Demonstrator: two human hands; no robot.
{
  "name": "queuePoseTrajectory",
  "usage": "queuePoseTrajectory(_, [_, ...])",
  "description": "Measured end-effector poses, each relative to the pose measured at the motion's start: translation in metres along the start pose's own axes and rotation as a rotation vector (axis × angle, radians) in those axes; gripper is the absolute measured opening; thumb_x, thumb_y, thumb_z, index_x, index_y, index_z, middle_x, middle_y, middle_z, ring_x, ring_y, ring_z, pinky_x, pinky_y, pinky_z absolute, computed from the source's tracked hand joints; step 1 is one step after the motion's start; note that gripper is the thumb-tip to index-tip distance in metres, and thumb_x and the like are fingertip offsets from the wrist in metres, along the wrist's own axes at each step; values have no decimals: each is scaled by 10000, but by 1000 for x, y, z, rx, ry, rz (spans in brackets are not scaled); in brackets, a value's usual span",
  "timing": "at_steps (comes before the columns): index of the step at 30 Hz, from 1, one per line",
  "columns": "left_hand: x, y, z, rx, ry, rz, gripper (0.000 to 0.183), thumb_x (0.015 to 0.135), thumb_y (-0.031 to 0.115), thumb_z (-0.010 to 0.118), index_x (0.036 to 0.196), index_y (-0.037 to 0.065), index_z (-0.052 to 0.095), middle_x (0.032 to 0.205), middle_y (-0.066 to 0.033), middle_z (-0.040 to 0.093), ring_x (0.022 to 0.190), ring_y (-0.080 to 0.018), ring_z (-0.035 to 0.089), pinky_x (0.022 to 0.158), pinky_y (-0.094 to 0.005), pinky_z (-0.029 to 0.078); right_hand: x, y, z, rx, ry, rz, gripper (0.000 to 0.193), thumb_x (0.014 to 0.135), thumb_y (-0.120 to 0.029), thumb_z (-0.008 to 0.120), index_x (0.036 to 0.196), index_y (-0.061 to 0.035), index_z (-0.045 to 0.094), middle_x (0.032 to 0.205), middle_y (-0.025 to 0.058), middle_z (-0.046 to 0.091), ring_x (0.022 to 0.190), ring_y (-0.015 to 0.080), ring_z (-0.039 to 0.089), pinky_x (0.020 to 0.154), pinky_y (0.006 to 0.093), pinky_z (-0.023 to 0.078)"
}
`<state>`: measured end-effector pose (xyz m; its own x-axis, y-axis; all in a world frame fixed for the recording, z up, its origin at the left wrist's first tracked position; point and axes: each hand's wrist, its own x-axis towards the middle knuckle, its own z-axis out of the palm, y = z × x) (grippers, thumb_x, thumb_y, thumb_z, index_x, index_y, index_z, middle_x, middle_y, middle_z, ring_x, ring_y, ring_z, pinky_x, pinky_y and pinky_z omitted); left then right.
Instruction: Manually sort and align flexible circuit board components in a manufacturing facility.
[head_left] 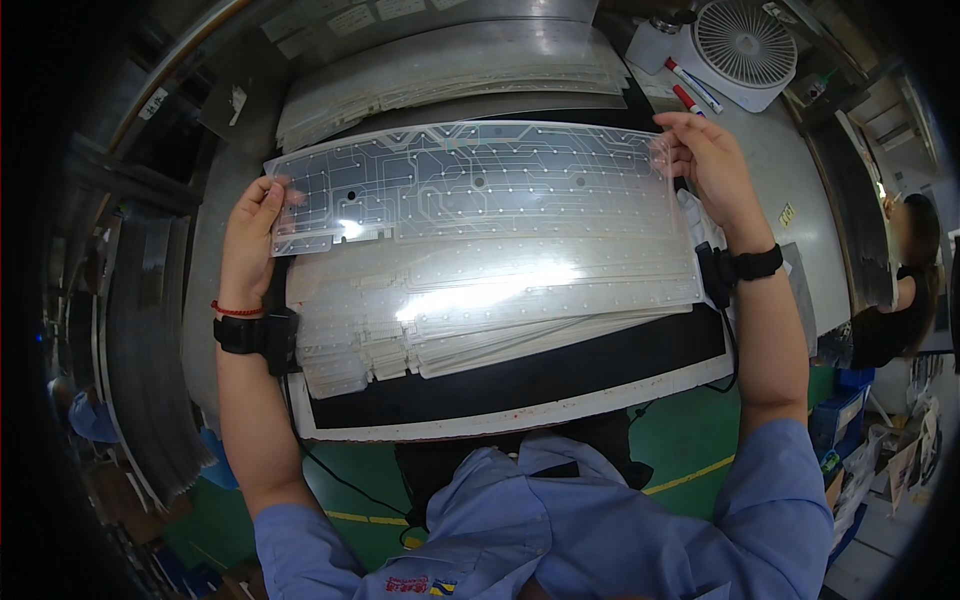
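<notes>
Between my two hands is a clear plastic circuit sheet [480, 185], printed with pale traces and dots, like a keyboard membrane. My left hand [262, 212] pinches its left end, thumb on top. At the right end my right hand [702, 160] grips the edge with thumb and fingers, some of them seen through the film. Below the held sheet lies a fanned stack of similar clear sheets [345, 340], with bright glare across its middle. Whether the held sheet touches the stack I cannot tell.
A black mat [560, 360] on a white-edged board lies under the stack. Farther back is another pile of sheets [450, 75]. A white fan [745, 45], markers [690, 97] and a bottle [652, 48] stand back right. A person [890, 290] is at far right.
</notes>
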<state>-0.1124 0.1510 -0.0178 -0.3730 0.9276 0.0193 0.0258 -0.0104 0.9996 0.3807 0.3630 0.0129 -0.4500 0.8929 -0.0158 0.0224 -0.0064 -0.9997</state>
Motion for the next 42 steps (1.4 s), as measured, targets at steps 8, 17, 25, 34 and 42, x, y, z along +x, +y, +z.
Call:
queuePoseTrajectory(8, [0, -1, 0, 13, 1, -8, 184, 1024, 211, 549, 1109, 56, 603, 904, -10, 678, 652, -16, 510, 601, -162, 425, -2, 3, 3, -195, 14, -29, 293, 990, -84, 553, 1251, 47, 578, 950, 79, 686, 804, 116, 668, 704, 225, 546])
queuePoseTrajectory(17, [0, -1, -4, 30, 13, -14, 184, 1028, 200, 538, 1118, 50, 594, 909, -10, 675, 656, -19, 503, 603, -161, 419, 0, 5, 1, -68, 25, -111, 296, 1024, -77, 470, 1286, 24, 567, 976, 72, 680, 817, 123, 665, 736, 233, 552])
queuePoseTrajectory(25, [1, -1, -3, 14, 23, -24, 190, 1028, 205, 539, 1115, 46, 594, 906, -7, 674, 658, -18, 507, 606, -161, 418, -1, 2, 1, -61, 26, -156, 285, 1029, -140, 509, 1251, 18, 593, 922, 38, 676, 761, 95, 641, 681, 208, 527])
queuePoseTrajectory(34, [0, -2, -1, 10, -3, 0, 188, 1026, 214, 548, 1113, 56, 599, 909, -8, 676, 668, -22, 525, 620, -168, 434, -4, 5, 7, -202, -67, -90, 333, 940, -118, 657, 1244, 3, 593, 886, 33, 681, 740, 79, 639, 651, 205, 515])
queuePoseTrajectory(42, [1, -4, -3, -4, -23, -7, 179, 1027, 210, 544, 1105, 58, 598, 906, -8, 673, 650, -16, 524, 602, -162, 435, -4, 0, 7, -87, 31, -23, 297, 986, -119, 563, 1250, 18, 569, 942, 63, 691, 755, 114, 664, 666, 223, 533])
